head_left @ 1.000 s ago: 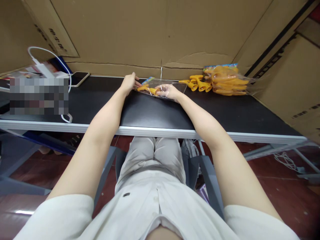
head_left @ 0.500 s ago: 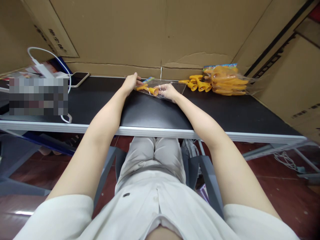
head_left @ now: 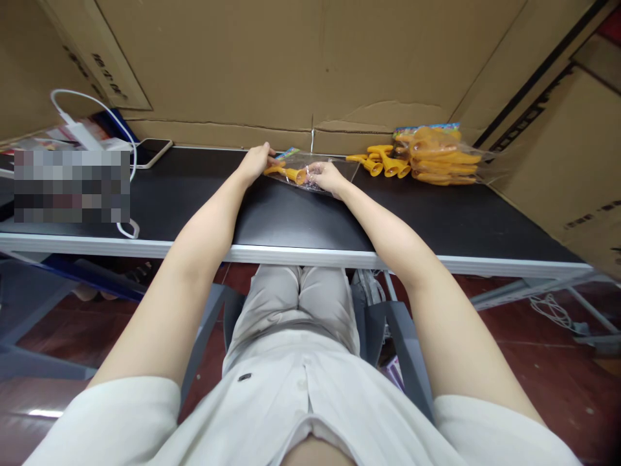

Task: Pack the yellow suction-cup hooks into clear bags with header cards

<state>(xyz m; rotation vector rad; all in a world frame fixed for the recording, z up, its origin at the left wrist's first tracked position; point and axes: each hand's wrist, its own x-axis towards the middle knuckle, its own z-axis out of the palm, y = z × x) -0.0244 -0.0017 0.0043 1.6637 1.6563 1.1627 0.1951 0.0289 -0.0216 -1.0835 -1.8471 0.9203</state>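
Observation:
A clear plastic bag (head_left: 339, 167) with a coloured header lies on the black table (head_left: 194, 194) near the far edge. Yellow toy trumpets (head_left: 288, 173) are inside it. My left hand (head_left: 255, 162) pinches the bag's left end by the header. My right hand (head_left: 326, 176) rests on the bag with fingers curled, pressing on the bag next to a trumpet's bell. Loose yellow trumpets (head_left: 383, 163) lie just right of the bag.
A stack of filled bags of yellow trumpets (head_left: 439, 155) sits at the back right. A phone (head_left: 151, 151) and a white cable with charger (head_left: 92, 123) are at the back left. Cardboard walls (head_left: 291, 65) stand behind and to the right.
My right hand has drawn left along the bag toward the trumpets, and its fingers have curled. My left hand has stayed at the bag's header end.

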